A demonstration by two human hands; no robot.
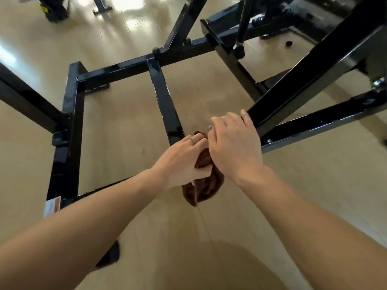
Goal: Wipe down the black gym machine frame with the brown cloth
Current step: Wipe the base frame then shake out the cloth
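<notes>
The black gym machine frame (163,95) spreads over the tan floor as glossy square tubes: a base rectangle with a middle bar, and slanted beams at the right. A bunched brown cloth (204,186) hangs between both hands, just in front of the near end of the middle bar. My left hand (184,162) grips the cloth from the left, thumb pressed into it. My right hand (234,143) lies over the cloth's top; its fingers curl down out of sight, and their tips reach the lower end of a slanted beam (310,76).
A tan, shiny floor (117,135) shows inside and around the frame. More black machine parts stand at the top left (52,9) and top right (314,15). A small sticker (52,206) marks the frame's near left corner.
</notes>
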